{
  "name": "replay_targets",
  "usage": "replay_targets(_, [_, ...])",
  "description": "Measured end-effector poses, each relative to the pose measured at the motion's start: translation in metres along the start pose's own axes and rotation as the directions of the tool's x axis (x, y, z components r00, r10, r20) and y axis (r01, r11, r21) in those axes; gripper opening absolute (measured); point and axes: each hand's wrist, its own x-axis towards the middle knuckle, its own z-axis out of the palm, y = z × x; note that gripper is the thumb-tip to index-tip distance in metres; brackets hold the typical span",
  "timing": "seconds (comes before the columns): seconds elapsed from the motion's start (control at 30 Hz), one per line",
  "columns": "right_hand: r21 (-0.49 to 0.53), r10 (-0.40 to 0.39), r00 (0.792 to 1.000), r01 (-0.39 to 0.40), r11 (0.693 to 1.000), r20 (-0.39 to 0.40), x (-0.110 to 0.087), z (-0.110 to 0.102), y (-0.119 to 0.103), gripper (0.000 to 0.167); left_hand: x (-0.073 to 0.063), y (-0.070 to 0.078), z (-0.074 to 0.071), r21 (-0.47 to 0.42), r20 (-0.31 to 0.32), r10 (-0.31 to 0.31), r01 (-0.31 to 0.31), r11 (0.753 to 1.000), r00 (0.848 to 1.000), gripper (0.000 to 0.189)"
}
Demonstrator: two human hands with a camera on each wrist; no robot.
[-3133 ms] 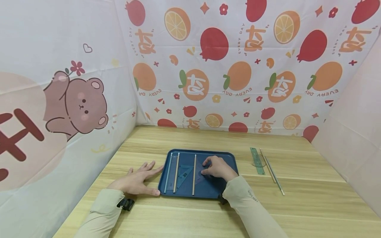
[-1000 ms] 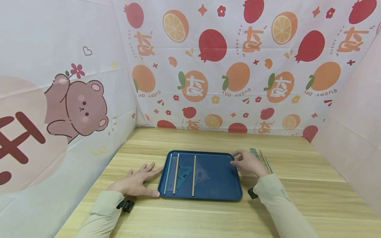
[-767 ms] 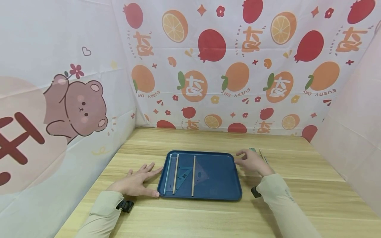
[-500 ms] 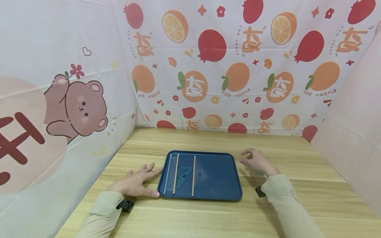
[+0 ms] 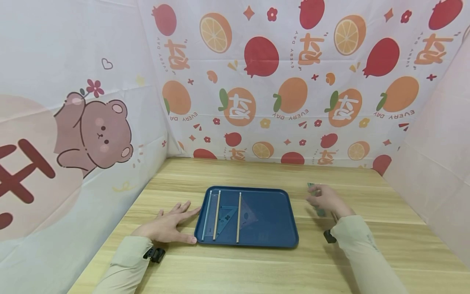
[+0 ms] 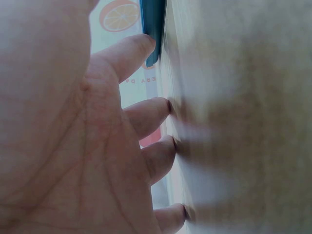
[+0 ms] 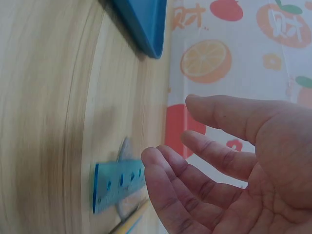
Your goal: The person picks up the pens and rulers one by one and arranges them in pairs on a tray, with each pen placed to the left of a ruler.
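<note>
Watching right hand (image 5: 330, 202) over teal ruler (image 7: 117, 183) on counter (image 5: 227, 269), right of blue tray (image 5: 273, 218). Fingers loosely bent, thumb apart, nothing held. Left hand (image 5: 167, 225) spread wide, at tray's left edge. My worry: ruler, thin and overlapping clear rounded piece (image 7: 125, 150), could slip from fingertips or drag that piece along; pencil (image 7: 133, 221) alongside could roll if brushed. Harder left push could skew tray. Backdrop (image 5: 205, 94) reads "EVERY DAY", plus 财. Ruler markings, right sleeve (image 5: 360, 241) lettering: too small for me.
</note>
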Motion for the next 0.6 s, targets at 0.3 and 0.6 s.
replay_targets(0.3, [-0.021, 0.031, 0.999, -0.032, 0.999, -0.025, 0.001, -0.012, 0.024, 0.050, -0.001, 0.001, 0.003, -0.006, -0.007, 0.005, -0.005, 1.000, 1.000, 0.105])
replay_targets(0.6, [-0.078, 0.078, 0.995, -0.082, 0.994, -0.055, 0.000, -0.023, 0.046, 0.048, 0.003, 0.001, 0.002, 0.003, -0.002, 0.013, -0.013, 1.000, 1.000, 0.104])
